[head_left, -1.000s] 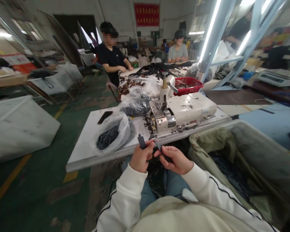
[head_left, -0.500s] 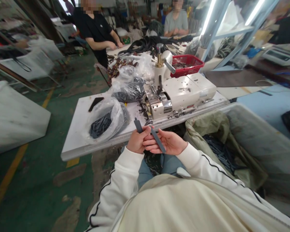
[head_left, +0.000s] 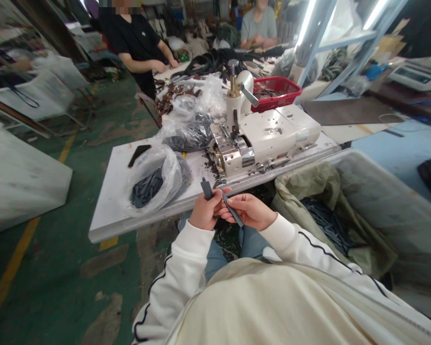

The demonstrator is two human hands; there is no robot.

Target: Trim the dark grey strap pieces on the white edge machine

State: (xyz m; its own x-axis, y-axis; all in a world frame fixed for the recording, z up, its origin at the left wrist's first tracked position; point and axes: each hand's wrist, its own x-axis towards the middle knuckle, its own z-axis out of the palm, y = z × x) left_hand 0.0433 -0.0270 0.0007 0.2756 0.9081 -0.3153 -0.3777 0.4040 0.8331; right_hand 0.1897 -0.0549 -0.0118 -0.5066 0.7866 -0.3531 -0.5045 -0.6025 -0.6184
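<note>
A flat, dark grey strap of leather-like material (head_left: 232,209) is gripped firmly between the thumbs and fingers of the left hand (head_left: 204,213) and the right hand (head_left: 249,212), held over the lap just in front of a white worktable (head_left: 109,213). Whether one strap or two is held cannot be told. It is judged light, thin and semi-stiff, and best taken by its narrow ends or flat faces.
</note>
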